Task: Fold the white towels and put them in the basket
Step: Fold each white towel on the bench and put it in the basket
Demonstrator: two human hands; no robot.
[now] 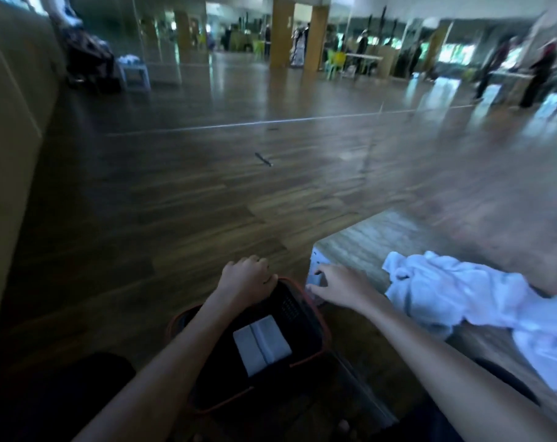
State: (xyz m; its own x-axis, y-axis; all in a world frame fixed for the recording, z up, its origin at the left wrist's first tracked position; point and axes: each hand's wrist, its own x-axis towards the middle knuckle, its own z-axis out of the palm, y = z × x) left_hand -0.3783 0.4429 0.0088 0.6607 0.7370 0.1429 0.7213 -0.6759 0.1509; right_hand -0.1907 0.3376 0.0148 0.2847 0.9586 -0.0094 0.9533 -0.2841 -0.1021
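Note:
A dark basket [317,317] with a red rim stands on the floor below me, with one folded white towel [262,343] lying flat inside it. My left hand [245,279] grips the far rim of the basket, fingers curled over its edge. My right hand [337,283] reaches past the basket's right corner with fingers spread, touching a pale object at the near corner of the low table. A heap of crumpled white towels [462,298] lies on the table to the right of that hand.
The low wood-topped table [382,237] runs along the right. Dark wooden floor [175,193] stretches ahead, with a small pen-like item [264,159] lying on it. A beige wall [6,154] is at left. Far off stand pillars, chairs and people, all blurred.

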